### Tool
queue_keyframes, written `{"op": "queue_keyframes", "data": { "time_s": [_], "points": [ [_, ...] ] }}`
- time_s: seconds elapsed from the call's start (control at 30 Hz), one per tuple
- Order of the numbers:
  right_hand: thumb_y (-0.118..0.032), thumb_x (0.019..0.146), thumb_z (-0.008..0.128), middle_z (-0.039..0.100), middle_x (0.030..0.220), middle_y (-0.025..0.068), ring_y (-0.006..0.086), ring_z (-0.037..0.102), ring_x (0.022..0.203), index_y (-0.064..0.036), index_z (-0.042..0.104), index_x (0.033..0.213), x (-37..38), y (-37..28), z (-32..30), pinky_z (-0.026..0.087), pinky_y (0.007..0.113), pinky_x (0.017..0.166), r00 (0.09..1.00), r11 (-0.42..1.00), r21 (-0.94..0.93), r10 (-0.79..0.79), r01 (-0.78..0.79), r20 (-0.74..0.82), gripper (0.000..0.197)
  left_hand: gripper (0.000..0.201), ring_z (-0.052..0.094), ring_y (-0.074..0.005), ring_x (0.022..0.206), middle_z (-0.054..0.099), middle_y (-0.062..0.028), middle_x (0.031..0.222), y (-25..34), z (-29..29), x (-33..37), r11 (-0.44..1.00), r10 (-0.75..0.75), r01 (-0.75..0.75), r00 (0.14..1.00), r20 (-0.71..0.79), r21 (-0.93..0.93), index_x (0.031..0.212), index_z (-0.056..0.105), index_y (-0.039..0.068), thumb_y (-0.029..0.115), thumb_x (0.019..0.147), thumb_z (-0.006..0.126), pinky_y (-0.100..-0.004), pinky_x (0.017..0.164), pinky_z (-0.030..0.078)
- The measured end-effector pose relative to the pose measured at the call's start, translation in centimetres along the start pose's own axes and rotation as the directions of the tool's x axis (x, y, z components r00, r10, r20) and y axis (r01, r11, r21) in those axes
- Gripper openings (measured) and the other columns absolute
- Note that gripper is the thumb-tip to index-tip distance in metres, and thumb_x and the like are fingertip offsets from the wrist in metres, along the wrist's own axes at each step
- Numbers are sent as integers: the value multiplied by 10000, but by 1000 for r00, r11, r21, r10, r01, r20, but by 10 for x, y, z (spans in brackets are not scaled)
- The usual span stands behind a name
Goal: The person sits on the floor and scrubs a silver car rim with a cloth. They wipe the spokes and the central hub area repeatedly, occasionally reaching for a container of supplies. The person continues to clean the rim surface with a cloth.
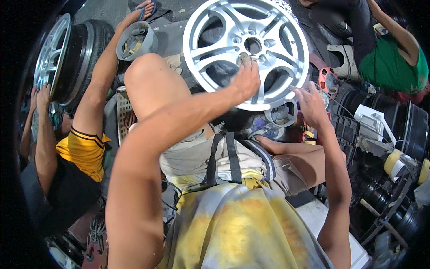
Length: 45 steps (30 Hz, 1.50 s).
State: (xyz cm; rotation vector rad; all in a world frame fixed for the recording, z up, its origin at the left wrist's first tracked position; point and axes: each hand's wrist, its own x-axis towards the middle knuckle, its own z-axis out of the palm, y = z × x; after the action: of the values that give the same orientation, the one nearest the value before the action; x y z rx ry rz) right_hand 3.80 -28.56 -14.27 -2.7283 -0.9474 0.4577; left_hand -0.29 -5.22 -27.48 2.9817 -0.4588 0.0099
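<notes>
A silver alloy wheel [277, 59] with split spokes lies tilted in front of me. My left hand [247, 80] reaches across its lower spokes, and its bent fingers press a small grey-brown scrap [244, 58] against the face beside the centre hole. What that scrap is made of I cannot make out. At the wheel's lower right edge is my right hand [312, 104], its dusty fingertips on the outer lip and its fingers curled around the edge. Part of the hub face is hidden under my left fingers.
A grey bucket [136, 41] with scraps in it stands left of my knee. Further left, a person in yellow shorts [83, 150] handles another wheel [53, 56] beside a tyre. At upper right sits a person in green [394, 65]. Dark wheel barrels [414, 127] crowd the right side.
</notes>
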Motion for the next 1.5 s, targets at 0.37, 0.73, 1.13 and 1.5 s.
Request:
{"op": "queue_keyframes", "data": {
  "time_s": [0.37,0.73,1.13,1.5],
  "points": [
    [-248,1047,496,551,969,203,402,586,912,-5,708,1062,-49,19,38,468,489,846,989,960,269,104,-74,-101,323,176,533,-283,1143,601,-109,1122,28,-36,-35,901,416,-433,863,288,-4,893,758,32,151,814,656,-401,961,449],
    [-177,1019,503,583,944,235,413,594,904,33,686,974,-78,47,51,472,496,817,946,942,314,203,-118,-252,282,430,585,-323,1172,595,-118,1268,-98,-46,31,850,513,-489,852,100,-198,1181,644,68,-63,771,657,-420,983,510],
    [-202,1028,497,571,929,219,416,604,882,2,696,1009,-73,43,49,476,493,802,917,910,406,229,-83,-327,285,370,466,-349,1268,513,-169,1247,-12,-50,-9,889,454,-459,877,159,-7,1166,628,43,71,800,675,-432,1028,422],
    [-179,1019,512,577,915,205,397,612,878,22,688,966,-73,37,52,488,473,797,931,917,385,226,-103,-288,272,148,713,-201,671,691,-15,686,29,-54,-21,773,390,-565,782,487,288,1004,720,184,167,882,639,-354,507,432]
  ]
}}
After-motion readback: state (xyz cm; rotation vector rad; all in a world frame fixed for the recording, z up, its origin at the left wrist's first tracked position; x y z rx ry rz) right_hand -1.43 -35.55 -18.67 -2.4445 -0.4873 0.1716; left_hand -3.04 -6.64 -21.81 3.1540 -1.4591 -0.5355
